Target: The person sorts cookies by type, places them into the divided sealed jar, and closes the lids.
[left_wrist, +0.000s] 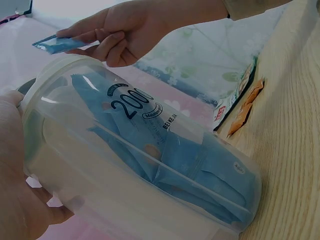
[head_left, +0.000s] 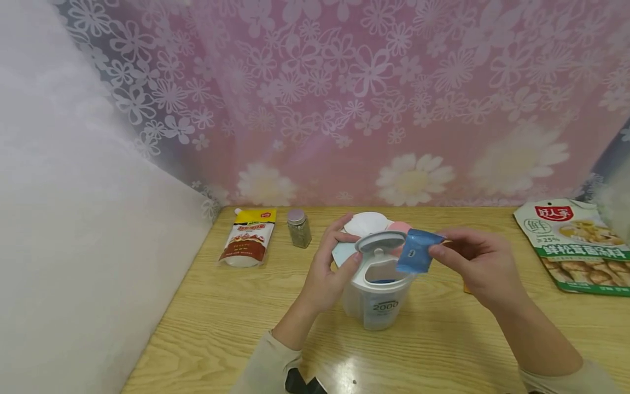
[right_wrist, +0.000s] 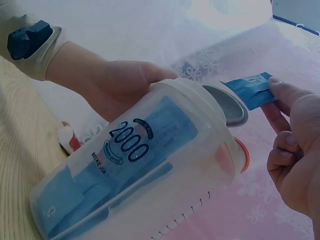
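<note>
A clear plastic storage canister [head_left: 381,309] marked 2000 stands on the table, one flap of its lid [head_left: 381,239] raised. Blue sachets [left_wrist: 190,160] lie inside it, behind a divider. My left hand [head_left: 325,273] grips the canister around its top edge, thumb near the raised flap. Between thumb and fingers of my right hand [head_left: 479,265], a blue sachet [head_left: 418,251] is pinched just above and beside the opening. In the right wrist view, that sachet [right_wrist: 252,90] hangs close to the grey flap [right_wrist: 227,105], and whether they touch I cannot tell.
At the left back lie a brown-and-yellow spouted pouch [head_left: 248,238] and a small spice jar [head_left: 299,229]. A green-and-white mushroom pouch [head_left: 578,246] rests at the right. Orange packets [left_wrist: 246,107] lie near it, mostly hidden by my right hand in the head view.
</note>
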`<action>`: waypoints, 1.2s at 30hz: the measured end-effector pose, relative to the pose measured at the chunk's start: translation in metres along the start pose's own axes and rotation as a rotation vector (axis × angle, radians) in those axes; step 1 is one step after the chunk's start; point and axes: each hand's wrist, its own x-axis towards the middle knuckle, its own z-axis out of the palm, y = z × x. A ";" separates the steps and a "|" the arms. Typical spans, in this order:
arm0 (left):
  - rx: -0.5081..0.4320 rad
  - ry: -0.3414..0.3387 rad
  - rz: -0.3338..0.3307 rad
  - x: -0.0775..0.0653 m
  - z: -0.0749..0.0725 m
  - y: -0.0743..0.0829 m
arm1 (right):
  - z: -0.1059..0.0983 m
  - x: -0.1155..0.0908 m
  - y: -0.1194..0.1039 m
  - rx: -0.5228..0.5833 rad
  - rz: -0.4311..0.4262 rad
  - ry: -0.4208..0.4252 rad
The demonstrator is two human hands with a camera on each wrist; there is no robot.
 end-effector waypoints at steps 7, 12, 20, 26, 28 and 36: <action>0.008 -0.003 -0.006 0.002 0.002 0.000 | 0.009 0.002 0.002 -0.279 -0.071 -0.136; 0.012 -0.004 -0.005 0.003 0.002 -0.001 | 0.010 0.001 0.012 -0.325 -0.148 -0.216; 0.007 -0.006 -0.035 -0.001 0.004 -0.002 | 0.007 -0.005 0.023 -0.144 -0.128 -0.270; -0.003 -0.006 -0.036 -0.002 0.002 -0.003 | 0.006 -0.004 0.022 -0.124 -0.087 -0.291; -0.001 -0.005 -0.032 -0.002 0.002 -0.003 | 0.007 -0.005 0.022 -0.115 -0.109 -0.297; 0.016 0.002 -0.003 0.000 0.001 -0.001 | 0.014 -0.007 0.021 -0.221 -0.291 -0.342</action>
